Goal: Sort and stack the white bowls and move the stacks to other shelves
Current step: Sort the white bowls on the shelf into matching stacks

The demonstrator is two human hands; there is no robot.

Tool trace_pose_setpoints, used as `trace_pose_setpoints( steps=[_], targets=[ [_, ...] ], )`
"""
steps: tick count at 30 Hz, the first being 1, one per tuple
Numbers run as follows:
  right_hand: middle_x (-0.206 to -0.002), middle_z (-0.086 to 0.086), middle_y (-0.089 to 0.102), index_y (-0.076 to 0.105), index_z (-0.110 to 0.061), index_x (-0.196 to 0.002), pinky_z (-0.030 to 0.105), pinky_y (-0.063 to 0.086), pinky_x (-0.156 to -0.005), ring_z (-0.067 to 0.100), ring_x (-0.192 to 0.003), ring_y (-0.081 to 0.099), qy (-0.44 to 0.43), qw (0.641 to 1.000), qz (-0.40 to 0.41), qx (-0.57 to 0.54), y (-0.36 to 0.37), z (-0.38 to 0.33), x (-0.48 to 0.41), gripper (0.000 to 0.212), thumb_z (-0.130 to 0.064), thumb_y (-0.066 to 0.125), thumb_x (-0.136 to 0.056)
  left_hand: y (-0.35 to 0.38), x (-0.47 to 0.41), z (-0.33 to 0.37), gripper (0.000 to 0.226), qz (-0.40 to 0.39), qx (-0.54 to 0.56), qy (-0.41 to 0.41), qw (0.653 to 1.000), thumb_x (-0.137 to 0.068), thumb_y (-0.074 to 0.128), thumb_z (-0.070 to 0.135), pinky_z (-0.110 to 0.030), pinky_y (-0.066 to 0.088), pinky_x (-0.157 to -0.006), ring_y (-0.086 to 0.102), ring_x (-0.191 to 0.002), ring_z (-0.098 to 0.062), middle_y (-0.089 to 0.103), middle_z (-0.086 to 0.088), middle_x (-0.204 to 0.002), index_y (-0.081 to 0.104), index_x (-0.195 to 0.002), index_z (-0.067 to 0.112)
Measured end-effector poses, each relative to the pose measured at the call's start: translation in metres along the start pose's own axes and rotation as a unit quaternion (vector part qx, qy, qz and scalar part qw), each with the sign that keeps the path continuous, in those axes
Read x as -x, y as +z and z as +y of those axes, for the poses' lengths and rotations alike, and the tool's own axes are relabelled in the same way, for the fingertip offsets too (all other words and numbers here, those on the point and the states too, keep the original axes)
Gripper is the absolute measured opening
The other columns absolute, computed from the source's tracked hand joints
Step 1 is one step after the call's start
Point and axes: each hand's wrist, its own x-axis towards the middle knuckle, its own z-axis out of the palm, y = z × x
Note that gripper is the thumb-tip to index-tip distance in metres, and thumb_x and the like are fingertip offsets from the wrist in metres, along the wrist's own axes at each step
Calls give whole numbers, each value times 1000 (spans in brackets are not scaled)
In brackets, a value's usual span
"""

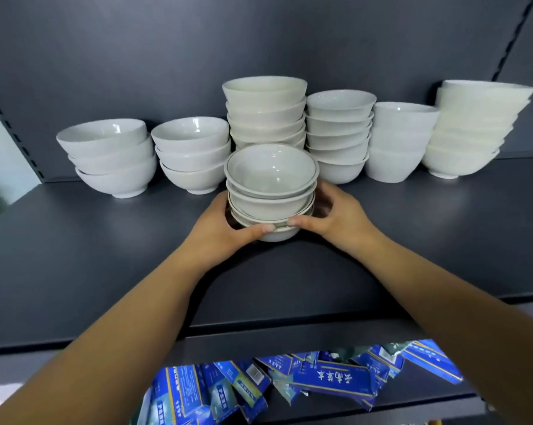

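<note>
A stack of several white rimmed bowls stands on the dark grey shelf, in front of the back row. My left hand grips its lower left side, thumb on the bottom bowl's rim. My right hand grips the lower right side. Behind it along the back wall stand more white bowl stacks: a three-bowl stack at the far left, a second three-bowl stack, a tall stack, another tall stack, a stack of deeper bowls and a wide stack at the far right.
Below the shelf's front edge, a lower shelf holds several blue boxes lying in a jumble. A pale panel stands at the shelf's left end. Slotted uprights run up the back wall at left and right.
</note>
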Motion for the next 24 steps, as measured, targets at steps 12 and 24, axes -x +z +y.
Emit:
trace_pose_setpoints(
  steps=[12,24],
  targets=[
    [-92,-25,56,57,-19,-117,1,41,-80,-17,-82,54,-52,994,50,80,-3,0,8,60,-31,80,-62,7,4,1,46,-25,-34,60,997,-78,68,8,9,30,-68,38,-76,39,40,31,-93,35,-96,35],
    [-111,-27,56,48,-40,-112,11,40,-94,-12,-104,53,-38,998,12,-54,-3,-1,-5,62,-64,65,-58,6,-4,0,62,47,72,85,993,-67,60,49,0,37,-82,48,-99,25,51,26,-112,42,-122,27]
  ],
)
